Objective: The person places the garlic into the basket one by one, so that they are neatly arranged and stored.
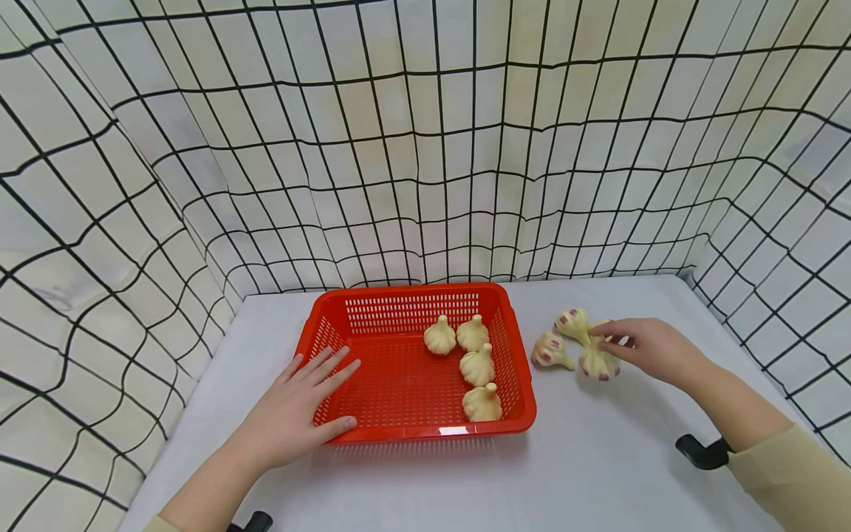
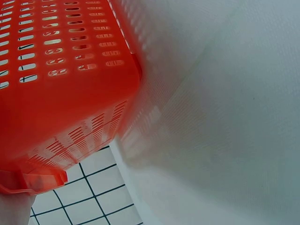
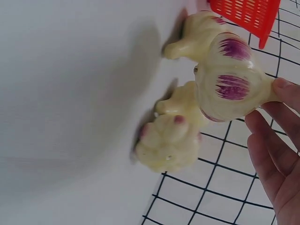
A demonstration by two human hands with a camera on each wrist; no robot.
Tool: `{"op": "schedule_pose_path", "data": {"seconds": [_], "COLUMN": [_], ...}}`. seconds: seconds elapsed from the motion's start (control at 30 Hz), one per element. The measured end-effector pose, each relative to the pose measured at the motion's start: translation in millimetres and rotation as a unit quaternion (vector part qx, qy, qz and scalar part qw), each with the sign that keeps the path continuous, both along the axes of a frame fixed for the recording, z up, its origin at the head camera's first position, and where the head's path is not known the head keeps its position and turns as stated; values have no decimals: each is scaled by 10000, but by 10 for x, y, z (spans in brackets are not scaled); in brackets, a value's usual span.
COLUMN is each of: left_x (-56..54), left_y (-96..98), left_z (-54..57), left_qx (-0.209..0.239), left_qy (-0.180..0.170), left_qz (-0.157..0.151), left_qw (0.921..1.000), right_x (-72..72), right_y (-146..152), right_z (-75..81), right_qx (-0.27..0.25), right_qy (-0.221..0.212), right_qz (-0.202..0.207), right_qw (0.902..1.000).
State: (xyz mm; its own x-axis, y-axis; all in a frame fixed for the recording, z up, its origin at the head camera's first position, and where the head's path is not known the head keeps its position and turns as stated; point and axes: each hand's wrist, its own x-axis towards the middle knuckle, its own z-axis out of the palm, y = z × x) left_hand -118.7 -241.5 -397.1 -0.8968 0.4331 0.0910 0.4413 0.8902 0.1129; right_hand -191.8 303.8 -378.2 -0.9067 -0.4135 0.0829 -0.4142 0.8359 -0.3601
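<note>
My right hand (image 1: 641, 347) pinches a garlic bulb (image 3: 232, 77) by its stem, its cream body streaked with purple. Next to it lie more purple-marked bulbs: one garlic bulb (image 1: 550, 349) nearest the basket, another (image 1: 572, 323) behind it, and a third (image 3: 168, 143) clearer in the right wrist view, largely covered by the hand in the head view. My left hand (image 1: 292, 410) rests with spread fingers over the left front corner of a red plastic basket (image 1: 415, 434). Inside the basket, several plain cream garlic bulbs (image 1: 477, 365) stand along the right side.
A white cloth-covered table (image 1: 598, 458) carries everything. Black wire mesh (image 1: 412, 133) over white sheeting rises at the back and along both sides. Dark wrist-camera mounts (image 1: 703, 451) show beside the forearms.
</note>
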Motion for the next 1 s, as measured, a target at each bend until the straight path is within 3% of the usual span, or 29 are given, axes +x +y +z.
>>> {"op": "schedule_pose_path", "data": {"seconds": [0.6, 1.0], "left_x": [3, 3], "left_y": [10, 14], "left_z": [13, 17], "left_qx": [-42, -69], "left_qy": [11, -22], "left_qz": [-6, 13], "left_qw": [10000, 10000], "right_x": [-198, -428], "right_y": [-364, -835], "right_z": [482, 653], "right_qx": [-139, -185], "right_qy": [589, 247], "right_qz": [239, 547], "right_qw": [9979, 9980]}}
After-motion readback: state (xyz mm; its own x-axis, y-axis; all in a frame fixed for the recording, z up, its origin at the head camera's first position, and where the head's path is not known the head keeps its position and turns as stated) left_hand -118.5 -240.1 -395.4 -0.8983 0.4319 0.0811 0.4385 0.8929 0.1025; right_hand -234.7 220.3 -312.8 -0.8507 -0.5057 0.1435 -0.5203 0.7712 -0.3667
